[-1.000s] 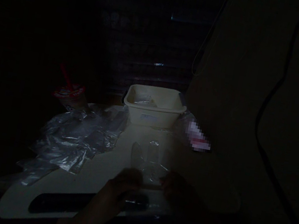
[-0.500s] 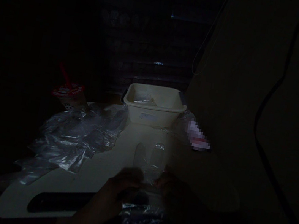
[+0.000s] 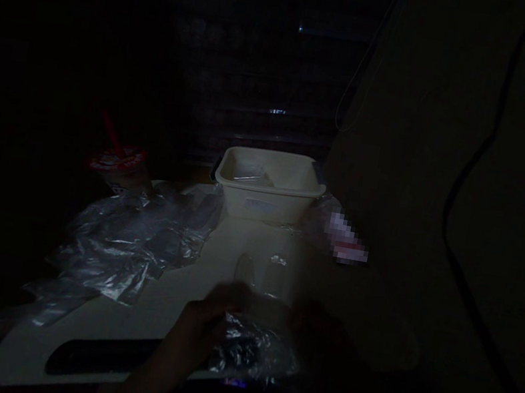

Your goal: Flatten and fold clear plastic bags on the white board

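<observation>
Fingers (image 3: 231, 296) of the left hand (image 3: 200, 321) were bent and closed on a crinkled clear film (image 3: 260, 352), which glinted between the two hands above the table's near edge. The right hand (image 3: 320, 329) lay so deep in shadow that I could not tell whether it was gripping or loose (it showed as little more than a dark shape beside the film). Just beyond the hands, two clear rounded lobes (image 3: 273, 280) showed over the pale tabletop (image 3: 208, 275); whether they belonged to the same film was unclear. A long dark slot (image 3: 99, 355) ran near the tabletop's left corner. To the left spread a heap of shiny clear plastic (image 3: 125, 253), and behind it stood a cup (image 3: 126, 179) with a slanting red straw (image 3: 112, 131). Farther back sat a cream tub (image 3: 265, 205) with a clear packet (image 3: 249, 172) inside. To its right were a pixelated patch (image 3: 346, 238) and, farther off, a dark cable (image 3: 448, 209).
</observation>
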### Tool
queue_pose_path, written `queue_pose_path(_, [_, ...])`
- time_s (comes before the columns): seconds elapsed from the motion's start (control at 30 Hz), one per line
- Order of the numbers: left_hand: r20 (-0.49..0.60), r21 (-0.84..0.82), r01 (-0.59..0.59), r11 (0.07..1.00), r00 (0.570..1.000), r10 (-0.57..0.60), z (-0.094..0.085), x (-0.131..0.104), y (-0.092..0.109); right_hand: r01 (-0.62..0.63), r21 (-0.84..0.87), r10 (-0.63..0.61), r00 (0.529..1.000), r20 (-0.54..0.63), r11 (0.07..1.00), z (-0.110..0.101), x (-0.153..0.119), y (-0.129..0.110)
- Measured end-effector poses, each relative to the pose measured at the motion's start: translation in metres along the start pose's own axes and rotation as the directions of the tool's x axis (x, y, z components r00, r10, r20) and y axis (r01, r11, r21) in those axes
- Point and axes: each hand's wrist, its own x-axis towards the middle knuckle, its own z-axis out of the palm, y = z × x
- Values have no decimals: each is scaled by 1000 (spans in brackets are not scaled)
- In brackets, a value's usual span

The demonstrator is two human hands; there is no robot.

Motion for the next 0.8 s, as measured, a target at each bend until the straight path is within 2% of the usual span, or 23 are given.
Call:
queue_pose_path(0.07, [-8,18,63,998,998,-63,1,2,6,-78,-56,77,997,-17,995,-7,-1,1])
queue_pose_path(0.2, [-63,60,215,975,975,-211,6,6,13,-262,30,258,961,102,964,-21,7,-9])
queue_pose_path(0.3, [-118,62,303,951,948,-295,8,10,12,-331,82,321,940,118,940,-28,16,-22])
queue_pose_path(0.4, [-130,29,290,956,950,-284,8,15,10,-341,132,330,938,104,931,-30,24,-29])
queue_pose_path(0.5, [-97,-21,259,966,961,-259,7,18,10,-349,157,336,936,105,924,-27,28,-28])
queue_pose_path(0.57, [-66,-28,289,957,955,-290,7,20,11,-384,157,371,923,106,910,-24,30,-25])
queue_pose_path(0.67, [-67,41,308,951,950,-304,9,22,9,-454,166,440,891,117,875,-21,31,-24])
queue_pose_path(0.8, [-101,207,266,941,963,-250,12,24,4,-451,141,436,891,129,881,-21,33,-29])
